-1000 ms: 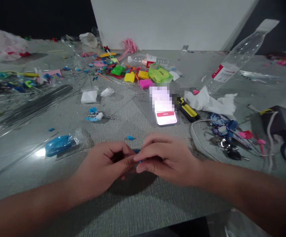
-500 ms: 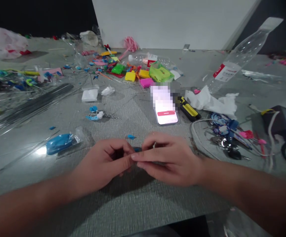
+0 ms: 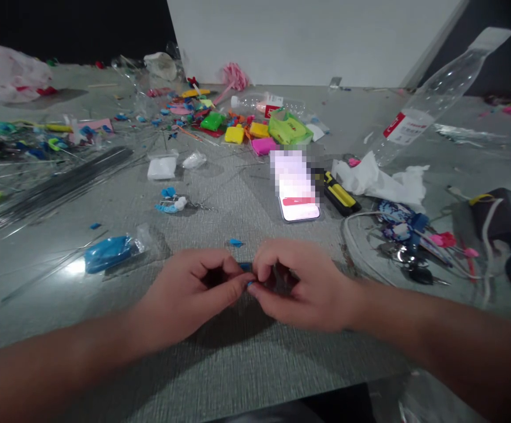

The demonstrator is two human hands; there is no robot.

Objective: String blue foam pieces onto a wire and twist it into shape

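Note:
My left hand [image 3: 197, 288] and my right hand [image 3: 303, 285] meet fingertip to fingertip above the grey table. Between the tips shows a tiny bit of blue modelling clay [image 3: 250, 284], pinched by thumbs and index fingers; most of it is hidden. Just behind the fingertips lies a flat dark-blue thing [image 3: 245, 266], partly covered by the hands. A small pointed blue clay piece [image 3: 236, 242] rests on the table beyond them. To the left is a clear-wrapped pack of blue clay [image 3: 109, 254]. Farther back, blue and white clay shapes [image 3: 171, 204] sit on thin wires.
Past the hands lie a lit phone [image 3: 299, 208] and a yellow-black cutter [image 3: 341, 195]. Crumpled tissue [image 3: 381, 179], keys [image 3: 407, 255], a cable and a black adapter [image 3: 504, 214] are at right. A plastic bottle [image 3: 436, 88] leans there. Wire bundles [image 3: 74, 176] are at left, coloured clay packs behind.
My right index finger has curled back from lying stretched over the left fingertips, baring the blue bit at the pinch. Both hands stay close together in about the same place.

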